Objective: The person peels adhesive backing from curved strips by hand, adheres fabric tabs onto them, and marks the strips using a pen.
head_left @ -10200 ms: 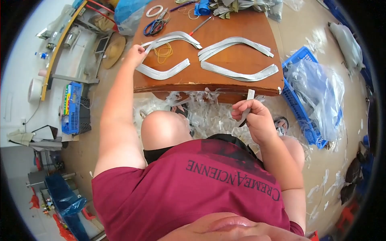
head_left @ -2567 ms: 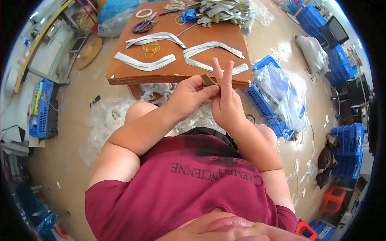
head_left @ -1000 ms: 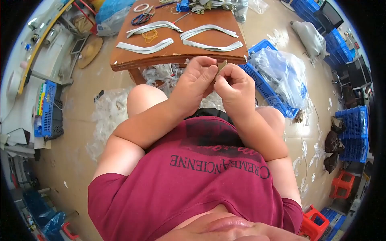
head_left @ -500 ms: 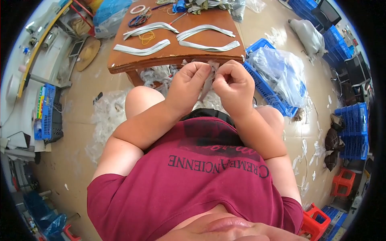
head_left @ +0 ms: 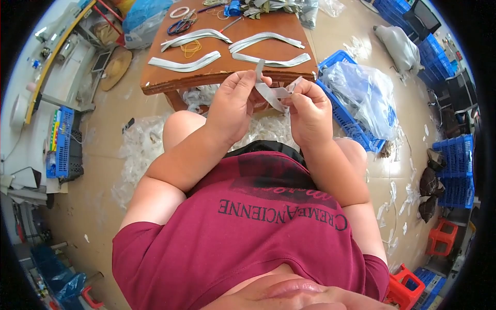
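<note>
A narrow whitish translucent strip (head_left: pixel 268 95) spans between my two hands just in front of the table's near edge. My left hand (head_left: pixel 236 98) pinches it between thumb and fingers, and one end sticks up above the thumb. My right hand (head_left: pixel 311 109) has its fingertips closed on the strip's other side, where a short piece points upward. The middle of the strip bends down between the hands. Beyond them, several pale grey-white bands (head_left: pixel 185 62) lie on the brown wooden table (head_left: pixel 223 78).
On the table are scissors (head_left: pixel 181 26), yellow rubber bands (head_left: pixel 191 48) and a white ring (head_left: pixel 180 12). A blue crate (head_left: pixel 330 106) with clear plastic bags (head_left: pixel 359 93) stands right of the table. White scraps (head_left: pixel 135 155) litter the floor. Red stools (head_left: pixel 442 237) stand at lower right.
My hands have moved apart, the left one slightly leftward and the right one slightly right and down. More of the strip now shows, stretched and bent between them.
</note>
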The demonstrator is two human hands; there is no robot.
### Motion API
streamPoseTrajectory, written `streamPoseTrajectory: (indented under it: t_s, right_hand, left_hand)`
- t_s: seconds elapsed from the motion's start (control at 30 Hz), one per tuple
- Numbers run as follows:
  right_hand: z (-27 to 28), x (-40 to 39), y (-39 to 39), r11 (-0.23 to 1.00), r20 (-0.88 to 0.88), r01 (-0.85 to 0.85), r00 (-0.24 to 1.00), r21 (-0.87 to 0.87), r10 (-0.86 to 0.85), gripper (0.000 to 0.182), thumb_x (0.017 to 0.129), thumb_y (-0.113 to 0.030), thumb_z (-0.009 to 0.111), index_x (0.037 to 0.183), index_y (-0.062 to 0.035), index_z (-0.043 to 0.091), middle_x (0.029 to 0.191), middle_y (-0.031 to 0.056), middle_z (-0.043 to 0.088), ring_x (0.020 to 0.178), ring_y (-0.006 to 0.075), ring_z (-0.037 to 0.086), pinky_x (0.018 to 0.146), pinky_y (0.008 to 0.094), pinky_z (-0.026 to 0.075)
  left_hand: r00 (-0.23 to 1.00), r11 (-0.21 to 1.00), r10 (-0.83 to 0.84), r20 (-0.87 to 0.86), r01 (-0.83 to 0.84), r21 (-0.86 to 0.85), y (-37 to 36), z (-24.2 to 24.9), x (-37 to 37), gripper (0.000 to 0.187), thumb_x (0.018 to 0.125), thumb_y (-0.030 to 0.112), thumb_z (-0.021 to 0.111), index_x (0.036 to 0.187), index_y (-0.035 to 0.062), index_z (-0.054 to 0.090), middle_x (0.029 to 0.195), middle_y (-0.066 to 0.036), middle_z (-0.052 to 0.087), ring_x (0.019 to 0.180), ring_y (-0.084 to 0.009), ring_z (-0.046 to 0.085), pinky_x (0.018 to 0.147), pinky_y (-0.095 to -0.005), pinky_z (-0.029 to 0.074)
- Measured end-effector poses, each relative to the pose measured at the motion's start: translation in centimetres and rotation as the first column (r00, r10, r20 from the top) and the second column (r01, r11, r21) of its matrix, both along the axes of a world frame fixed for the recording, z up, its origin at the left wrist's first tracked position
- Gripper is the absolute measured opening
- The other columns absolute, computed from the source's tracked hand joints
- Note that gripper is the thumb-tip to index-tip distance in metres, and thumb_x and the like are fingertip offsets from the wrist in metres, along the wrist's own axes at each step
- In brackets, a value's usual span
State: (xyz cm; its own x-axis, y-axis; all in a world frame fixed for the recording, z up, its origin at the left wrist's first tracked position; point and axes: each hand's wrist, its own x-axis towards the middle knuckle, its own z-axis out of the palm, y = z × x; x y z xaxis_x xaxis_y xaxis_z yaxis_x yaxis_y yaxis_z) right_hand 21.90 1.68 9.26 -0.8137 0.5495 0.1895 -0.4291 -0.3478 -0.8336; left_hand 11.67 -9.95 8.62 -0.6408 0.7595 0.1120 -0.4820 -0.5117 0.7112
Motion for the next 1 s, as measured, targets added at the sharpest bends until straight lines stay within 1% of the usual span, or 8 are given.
streamPoseTrajectory:
  t_s: [0.3, 0.43, 0.47, 0.6, 0.7, 0.77, 0.87, 1.0]
  right_hand:
    - [0.8, -0.2, 0.2, 0.968, -0.270, -0.157, 0.958, -0.197, 0.101, 0.010, 0.077, 0.004, 0.049, 0.077, -0.0039, 0.054, 0.084, 0.0095, 0.055, 0.077, 0.0216, 0.054, 0.081, 0.0360, 0.042]
    - [-0.9, 0.6, 3.4, 0.811, -0.310, -0.583, 0.780, -0.047, 0.543, 0.006, 0.076, 0.003, 0.052, 0.076, -0.0026, 0.054, 0.084, 0.0120, 0.056, 0.069, 0.0196, 0.053, 0.064, 0.0302, 0.044]
    - [-1.2, 0.7, 4.3, 0.823, -0.074, -0.555, 0.822, 0.119, 0.565, 0.005, 0.074, 0.003, 0.054, 0.071, -0.0013, 0.054, 0.083, 0.0124, 0.056, 0.060, 0.0176, 0.050, 0.053, 0.0288, 0.041]
    - [-5.7, 0.1, 7.2, 0.472, 0.673, -0.597, 0.740, 0.649, 0.011, 0.013, 0.064, -0.010, 0.061, 0.068, 0.0027, 0.060, 0.071, 0.0117, 0.062, 0.063, 0.0215, 0.058, 0.060, 0.0328, 0.047]
    - [-13.0, 0.0, 11.0, 0.027, 0.817, -0.896, 0.392, 0.444, -0.423, 0.028, 0.064, -0.025, 0.061, 0.077, -0.0010, 0.068, 0.085, 0.0209, 0.066, 0.079, 0.0333, 0.063, 0.074, 0.0415, 0.050]
    - [-18.4, 1.0, 14.2, -0.040, 0.831, -0.974, 0.212, 0.223, -0.514, 0.032, 0.065, -0.027, 0.061, 0.086, -0.0043, 0.070, 0.089, 0.0212, 0.066, 0.086, 0.0353, 0.063, 0.080, 0.0428, 0.049]
    - [-17.5, 0.8, 13.6, -0.018, 0.756, -0.862, 0.454, 0.507, -0.472, 0.034, 0.069, -0.026, 0.060, 0.092, -0.0029, 0.069, 0.093, 0.0205, 0.065, 0.089, 0.0351, 0.062, 0.082, 0.0414, 0.049]
    - [-8.7, -2.8, 7.5, 0.397, 0.673, -0.573, 0.719, 0.717, -0.176, 0.028, 0.078, -0.021, 0.062, 0.098, -0.0019, 0.067, 0.093, 0.0147, 0.067, 0.083, 0.0248, 0.063, 0.078, 0.0352, 0.050]
  left_hand:
    - [0.981, 0.991, 0.132, 0.144, -0.129, -0.027, 0.2, -0.5, -1.2, 0.021, 0.097, 0.024, 0.045, 0.100, 0.0076, 0.057, 0.095, -0.009, 0.065, 0.084, -0.0229, 0.064, 0.076, -0.0374, 0.052]
    - [0.935, 0.974, 0.224, 0.275, -0.209, -0.085, -0.7, -0.4, -3.9, 0.020, 0.096, 0.025, 0.047, 0.097, 0.0090, 0.059, 0.090, -0.008, 0.065, 0.076, -0.0199, 0.064, 0.071, -0.0358, 0.053]
    - [0.923, 0.969, 0.247, 0.297, -0.230, -0.091, -1.5, -0.4, -5.2, 0.019, 0.096, 0.025, 0.048, 0.096, 0.0093, 0.059, 0.089, -0.007, 0.065, 0.075, -0.0190, 0.063, 0.070, -0.0352, 0.053]
    - [0.872, 0.885, 0.443, 0.208, -0.462, 0.049, -6.1, 0.5, -11.5, 0.017, 0.090, 0.022, 0.058, 0.078, 0.0100, 0.058, 0.071, 0.000, 0.059, 0.056, -0.0096, 0.050, 0.058, -0.0260, 0.046]
    - [0.767, 0.753, 0.626, 0.145, -0.642, 0.145, -11.0, 3.0, -14.8, 0.020, 0.091, 0.024, 0.057, 0.077, 0.0102, 0.055, 0.064, 0.003, 0.052, 0.053, -0.0069, 0.044, 0.053, -0.0231, 0.039]
    - [0.659, 0.629, 0.744, 0.111, -0.746, 0.216, -12.7, 5.5, -14.3, 0.018, 0.094, 0.024, 0.053, 0.082, 0.0113, 0.055, 0.064, 0.004, 0.049, 0.051, -0.0066, 0.041, 0.050, -0.0221, 0.036]
    - [0.668, 0.686, 0.724, -0.173, -0.722, 0.088, -13.2, 6.4, -13.4, 0.016, 0.095, 0.024, 0.050, 0.093, 0.0100, 0.057, 0.066, 0.003, 0.050, 0.049, -0.0057, 0.038, 0.046, -0.0211, 0.033]
    - [0.776, 0.790, 0.383, -0.501, -0.556, -0.257, -9.0, 3.6, -10.6, 0.017, 0.095, 0.022, 0.051, 0.102, 0.0080, 0.059, 0.065, 0.001, 0.050, 0.046, -0.0037, 0.036, 0.040, -0.0184, 0.030]
